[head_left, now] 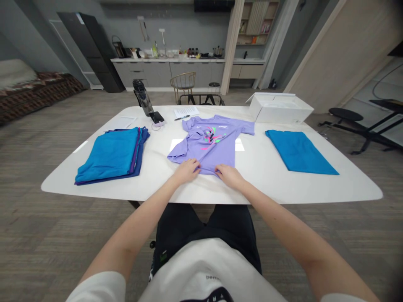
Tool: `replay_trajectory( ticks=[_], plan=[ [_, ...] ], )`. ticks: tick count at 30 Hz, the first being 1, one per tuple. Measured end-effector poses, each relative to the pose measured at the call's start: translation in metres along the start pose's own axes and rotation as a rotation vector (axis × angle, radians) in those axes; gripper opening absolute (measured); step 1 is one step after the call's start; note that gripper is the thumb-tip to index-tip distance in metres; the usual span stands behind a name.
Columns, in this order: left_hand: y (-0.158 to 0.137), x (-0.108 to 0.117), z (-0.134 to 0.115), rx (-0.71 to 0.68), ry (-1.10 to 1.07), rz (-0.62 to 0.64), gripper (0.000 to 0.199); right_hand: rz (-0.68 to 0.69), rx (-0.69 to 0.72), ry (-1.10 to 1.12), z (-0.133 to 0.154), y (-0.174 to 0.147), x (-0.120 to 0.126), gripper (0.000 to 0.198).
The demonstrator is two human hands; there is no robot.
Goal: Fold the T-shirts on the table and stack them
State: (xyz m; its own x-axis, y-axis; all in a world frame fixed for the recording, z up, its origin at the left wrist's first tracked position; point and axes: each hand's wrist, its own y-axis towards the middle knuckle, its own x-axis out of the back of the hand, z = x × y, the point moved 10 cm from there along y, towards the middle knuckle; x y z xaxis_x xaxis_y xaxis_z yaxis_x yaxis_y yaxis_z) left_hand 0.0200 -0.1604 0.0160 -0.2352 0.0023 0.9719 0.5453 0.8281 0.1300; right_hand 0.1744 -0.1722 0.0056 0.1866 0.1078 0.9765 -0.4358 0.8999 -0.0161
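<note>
A purple T-shirt (220, 149) with a pink and green print lies spread on the white table (252, 184), its collar at the far side. Its left part is bunched, with one sleeve folded toward me. My left hand (188, 170) is closed on the near hem, left of the middle. At the right end of that hem, my right hand (229, 175) pinches the fabric between thumb and fingers. To the left sits a stack of folded blue and purple clothes (110, 153). On the right lies one folded blue garment (300, 152).
At the back left of the table stand a dark water bottle (143, 98) and a black phone (156, 117). A printed sheet (192, 111) with a pen (181, 118) lies behind the shirt. A white box (280, 108) stands at the back right.
</note>
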Motion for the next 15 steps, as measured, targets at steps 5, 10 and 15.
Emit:
replay_trajectory(
  ticks=[5, 10, 15],
  plan=[
    [-0.022, -0.002, -0.007, 0.117, -0.008, -0.006, 0.028, 0.022, -0.056, -0.077, -0.027, -0.034, 0.010, 0.026],
    [-0.037, 0.007, 0.009, 0.166, 0.108, -0.027, 0.034, 0.029, -0.167, -0.213, -0.049, -0.062, 0.015, 0.033],
    [-0.038, 0.013, 0.015, 0.114, 0.192, -0.029, 0.036, 0.004, -0.166, -0.338, -0.050, -0.069, 0.022, 0.033]
  ],
)
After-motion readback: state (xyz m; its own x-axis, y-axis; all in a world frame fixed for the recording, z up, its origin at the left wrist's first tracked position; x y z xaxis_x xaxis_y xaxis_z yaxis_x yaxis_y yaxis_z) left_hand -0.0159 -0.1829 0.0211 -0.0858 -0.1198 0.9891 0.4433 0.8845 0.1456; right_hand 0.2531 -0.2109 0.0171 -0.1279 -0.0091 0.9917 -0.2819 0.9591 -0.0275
